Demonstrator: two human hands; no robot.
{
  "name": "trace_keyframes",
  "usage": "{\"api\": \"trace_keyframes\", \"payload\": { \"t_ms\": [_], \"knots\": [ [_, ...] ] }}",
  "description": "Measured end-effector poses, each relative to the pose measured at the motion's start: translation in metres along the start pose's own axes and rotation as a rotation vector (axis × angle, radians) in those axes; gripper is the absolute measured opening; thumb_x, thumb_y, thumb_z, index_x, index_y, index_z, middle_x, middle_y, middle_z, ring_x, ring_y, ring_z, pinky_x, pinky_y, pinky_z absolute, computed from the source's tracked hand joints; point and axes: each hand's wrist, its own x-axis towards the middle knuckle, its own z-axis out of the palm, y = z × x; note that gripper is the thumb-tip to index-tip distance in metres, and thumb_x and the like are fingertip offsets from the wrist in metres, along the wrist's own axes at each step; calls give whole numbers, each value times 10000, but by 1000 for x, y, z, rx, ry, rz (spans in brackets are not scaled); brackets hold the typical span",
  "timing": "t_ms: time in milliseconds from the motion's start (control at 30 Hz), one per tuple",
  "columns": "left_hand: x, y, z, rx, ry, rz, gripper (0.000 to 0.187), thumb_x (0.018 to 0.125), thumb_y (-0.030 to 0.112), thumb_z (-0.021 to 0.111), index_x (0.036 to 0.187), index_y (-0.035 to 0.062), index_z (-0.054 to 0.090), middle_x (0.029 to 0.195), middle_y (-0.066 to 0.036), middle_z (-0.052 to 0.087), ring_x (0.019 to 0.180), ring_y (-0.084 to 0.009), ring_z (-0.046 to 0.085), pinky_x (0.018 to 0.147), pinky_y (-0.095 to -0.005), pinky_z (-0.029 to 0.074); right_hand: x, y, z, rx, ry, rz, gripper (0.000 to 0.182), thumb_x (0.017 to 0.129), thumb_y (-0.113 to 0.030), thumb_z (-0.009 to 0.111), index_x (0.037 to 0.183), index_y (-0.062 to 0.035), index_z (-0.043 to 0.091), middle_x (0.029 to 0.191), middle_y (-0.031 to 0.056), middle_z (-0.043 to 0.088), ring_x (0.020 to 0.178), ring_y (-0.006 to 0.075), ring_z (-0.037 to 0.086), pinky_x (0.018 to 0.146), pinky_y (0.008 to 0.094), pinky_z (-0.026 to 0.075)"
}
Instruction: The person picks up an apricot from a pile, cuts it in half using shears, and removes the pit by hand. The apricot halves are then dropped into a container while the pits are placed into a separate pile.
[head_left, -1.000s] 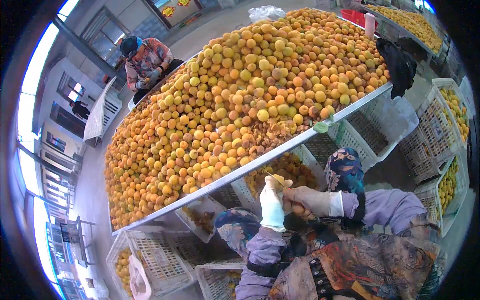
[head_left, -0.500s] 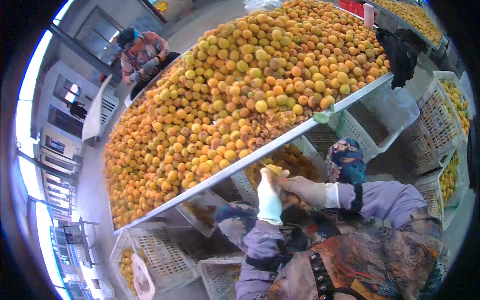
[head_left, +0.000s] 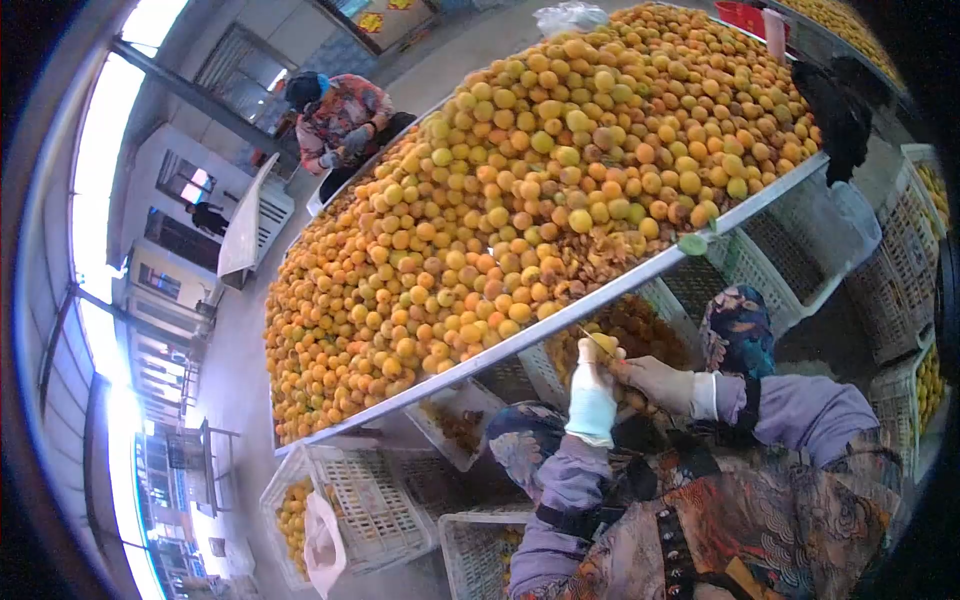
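Note:
My left hand, in a pale glove, is closed round a yellow apricot just past the table's near edge. My right hand, gloved too, comes in from the right with its fingers closed right beside the fruit. A thin pointed tip sticks out at the fruit's upper left; I cannot tell what my right hand grips. Beneath both hands is a crate with orange-brown fruit pieces. A large heap of apricots covers the metal-edged table in front of me.
White plastic crates stand under and beside the table, some with apricots. A pink bag hangs on one. Black cloth or plastic drapes over the table's right corner. Across the heap sits another person. A pink bottle stands at the back.
The view has shifted, so the table, heap and hands appear farther right and slightly lower. Both hands stay together at the apricot, in nearly the same pose.

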Motion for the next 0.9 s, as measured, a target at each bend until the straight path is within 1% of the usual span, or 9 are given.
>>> {"api": "trace_keyframes", "payload": {
  "t_ms": [100,200,233,300,500,567,633,733,900],
  "knots": [
    [7,-1,-13,-28,5,-35,368,966,339,423,1101,19,543,953,-59,594,864,-148,555,775,-261,446,-23,-20,0,-26,-64,70,410,904,-501,444,825,-110,543,574,-20,444,443,88,406,387,230,336],
    [-3,10,-3,750,-85,530,361,969,330,414,1072,8,541,976,-78,583,856,-157,560,775,-261,455,-37,-29,7,-44,28,-8,375,931,-436,423,829,-97,548,569,-16,454,478,73,410,409,224,320],
    [-8,21,10,300,-36,230,361,970,328,410,1077,3,524,1013,-87,567,868,-165,563,806,-270,458,-40,-30,6,-59,30,-73,368,930,-433,428,829,-98,543,570,-15,459,481,71,416,410,224,321],
    [-3,19,3,66,-34,231,359,969,328,408,1095,6,505,1032,-89,555,900,-160,558,834,-291,461,-44,-30,3,-37,53,-138,349,923,-422,453,837,-95,539,574,-13,472,473,69,422,407,217,325],
    [-19,28,19,403,21,444,424,951,348,450,1173,-13,480,1027,-87,547,969,-177,529,891,-309,434,-36,-56,-11,164,277,-255,341,918,-418,471,849,-93,547,586,-13,500,440,72,417,388,207,326],
    [-23,30,24,707,-47,626,418,945,316,471,1178,-32,490,1034,-84,547,985,-188,524,893,-308,423,-22,-56,-15,272,335,-322,343,918,-418,476,885,-87,563,648,-13,531,481,76,445,428,207,355],
    [-25,26,30,679,-62,669,409,923,293,515,1159,-41,512,1029,-109,552,960,-214,541,870,-313,430,-12,-43,-15,190,250,-385,394,903,-424,511,1035,-58,572,907,4,583,795,88,520,599,232,447],
    [-24,27,27,1227,-57,996,458,872,331,576,1140,-37,527,1000,-192,556,878,-308,583,790,-359,470,1,-38,0,354,250,-451,246,917,-290,536,957,-51,580,846,-11,573,761,62,496,661,214,422],
    [-23,24,31,1239,-5,1099,472,878,383,548,1103,-32,544,909,-190,593,801,-327,597,726,-370,478,4,-35,10,454,296,-448,226,907,-271,547,911,-47,577,794,-20,561,712,56,486,635,214,421]
  ]
}}
